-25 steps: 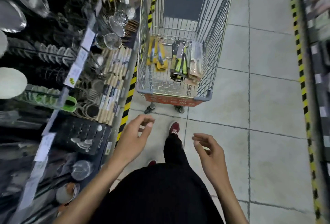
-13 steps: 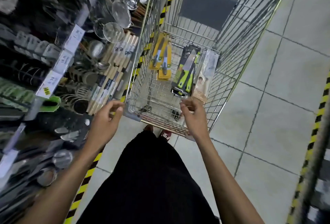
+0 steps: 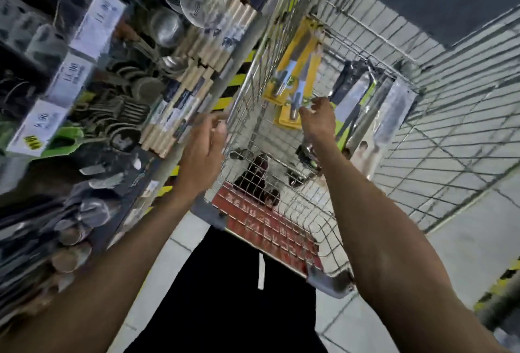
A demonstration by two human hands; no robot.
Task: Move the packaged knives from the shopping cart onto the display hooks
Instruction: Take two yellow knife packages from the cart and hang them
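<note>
Right hand at yellow pack (blurred).

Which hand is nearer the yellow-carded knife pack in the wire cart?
Right. The right hand is inside the wire shopping cart, at the lower end of the yellow-carded knife pack; contact is unclear. The left hand is outside, by the cart's left wall.

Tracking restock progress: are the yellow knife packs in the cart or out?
In. Both yellow packs lie inside the cart, on its wire floor, with the right hand open at their near end.

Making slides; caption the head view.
Right hand reaches toward yellow knife packs in the cart; left hand open near its rim.
</note>
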